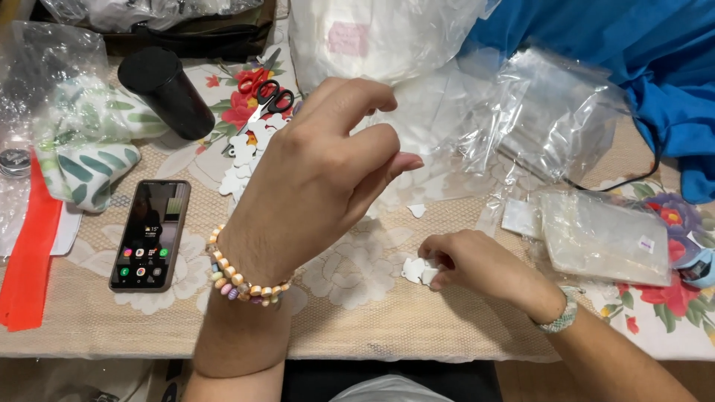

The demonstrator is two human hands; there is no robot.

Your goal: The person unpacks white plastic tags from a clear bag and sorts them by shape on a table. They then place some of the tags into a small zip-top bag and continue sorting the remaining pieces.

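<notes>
Person seated at a table under a lace-patterned cloth (pixel 447 327) with a floral print beneath.

Left hand (pixel 313 179) raised above the table, back of hand toward the camera, fingers curled inward with thumb and fingertips drawn together. Cannot tell whether anything is pinched between them; nothing shows there. A bead bracelet (pixel 238 279) in pastel colours sits on that wrist.

Right hand (pixel 477 264) low, resting on the cloth, fingers closed on a small white cut-out shape (pixel 417 269). The piece lies at the fingertips, touching the cloth, just right of table centre. A woven pale bracelet (pixel 560 316) on that wrist.

A scatter of similar white cut-out pieces (pixel 242 160) lies further back, left of the raised hand, beside black-handled scissors (pixel 269 100) resting on the red flower print. One lone white piece (pixel 417 211) sits between the two hands.

Left side: a dark smartphone (pixel 150 234), screen lit, flat on the cloth; a black cylinder container (pixel 167 93) lying tilted behind it; a leaf-print fabric item in plastic (pixel 86 152); an orange strip (pixel 26 260) at the table edge.

Right side: crumpled clear plastic bags (pixel 551 119), a flat clear packet (pixel 603 234), blue fabric (pixel 655 67) at the far corner.
</notes>
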